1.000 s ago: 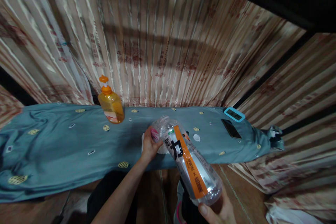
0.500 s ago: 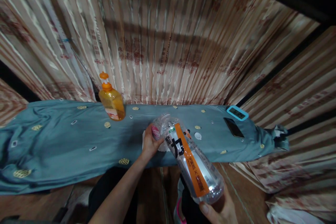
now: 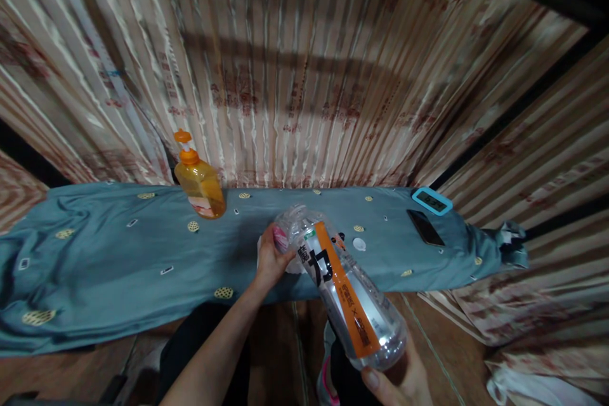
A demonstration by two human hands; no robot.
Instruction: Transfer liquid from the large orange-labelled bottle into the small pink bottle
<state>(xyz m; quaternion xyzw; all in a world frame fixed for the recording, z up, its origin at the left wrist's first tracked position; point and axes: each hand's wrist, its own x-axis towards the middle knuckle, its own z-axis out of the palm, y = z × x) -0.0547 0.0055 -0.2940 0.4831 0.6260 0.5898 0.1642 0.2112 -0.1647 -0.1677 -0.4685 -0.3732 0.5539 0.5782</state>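
A large clear plastic bottle [image 3: 349,295] with an orange and white label lies tilted in front of me, its base towards me and its upper end towards the table. My right hand [image 3: 397,374] grips it at the base, thumb on the near side. My left hand [image 3: 275,260] is closed at the far end, around something clear with a pink patch [image 3: 281,238]. Whether that is the bottle's own neck or a separate container, I cannot tell. Something white [image 3: 295,264], partly hidden, lies beneath this end.
On the narrow table with a green patterned cloth [image 3: 109,254] stands an amber pump bottle [image 3: 200,187] at the back left. A small white disc [image 3: 359,244], a dark phone [image 3: 425,228] and a blue-rimmed digital clock [image 3: 432,201] lie to the right. A pleated curtain [image 3: 295,76] hangs close behind.
Both hands and the bottle keep nearly the same position and tilt. The whole view has shifted very slightly.
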